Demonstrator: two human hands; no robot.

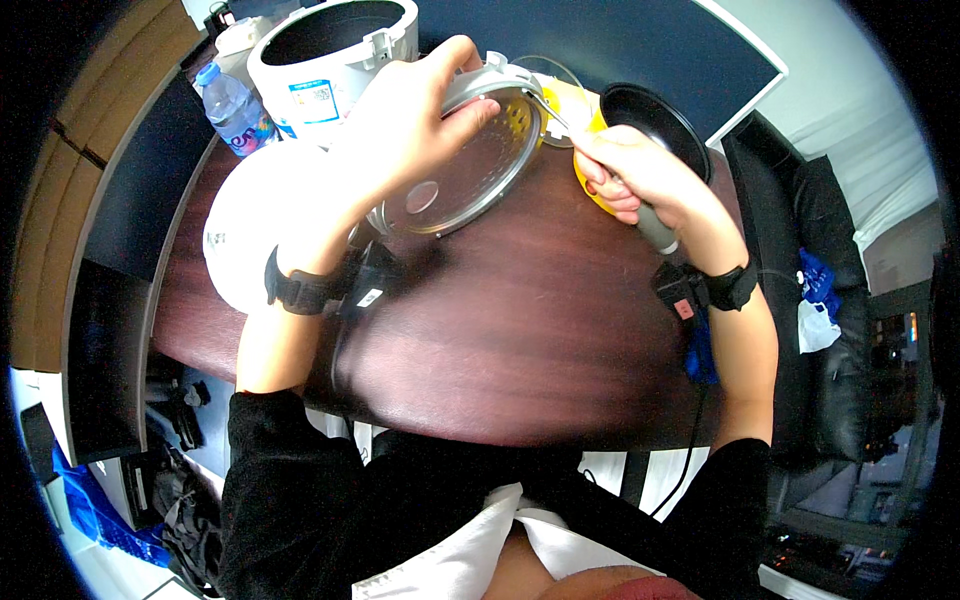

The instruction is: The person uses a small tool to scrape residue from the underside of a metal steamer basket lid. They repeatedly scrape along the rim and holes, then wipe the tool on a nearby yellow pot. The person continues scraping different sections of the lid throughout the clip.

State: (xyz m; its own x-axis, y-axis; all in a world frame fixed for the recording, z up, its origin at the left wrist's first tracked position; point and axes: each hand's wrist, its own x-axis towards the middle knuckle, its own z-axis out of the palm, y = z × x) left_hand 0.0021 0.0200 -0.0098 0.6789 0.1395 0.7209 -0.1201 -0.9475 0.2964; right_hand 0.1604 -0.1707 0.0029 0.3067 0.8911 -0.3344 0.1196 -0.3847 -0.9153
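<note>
— What have your hands got?
— My left hand (pixel 405 125) grips the round lid (pixel 470 165), tilted over the dark table (pixel 530 310). My right hand (pixel 640 180) is closed around a grey-handled tool (pixel 652 225), its tip at the lid's rim.

Dark wooden table (pixel 520 320) with white cooker body (pixel 330 50), water bottle (pixel 235 110).

In the upper left of the frame, a rectangular white and blue label (pixel 315 101) is sitting on the side of the round white cooker body (pixel 335 40). Just left of it, a clear plastic water bottle with a blue cap (pixel 232 108) is lying tilted, wearing a colourful wrap label (pixel 250 135) of blue, red and pink. Near the left-centre, a small white rectangular tag (pixel 370 297) is clinging to a black cable (pixel 345 330).
</note>
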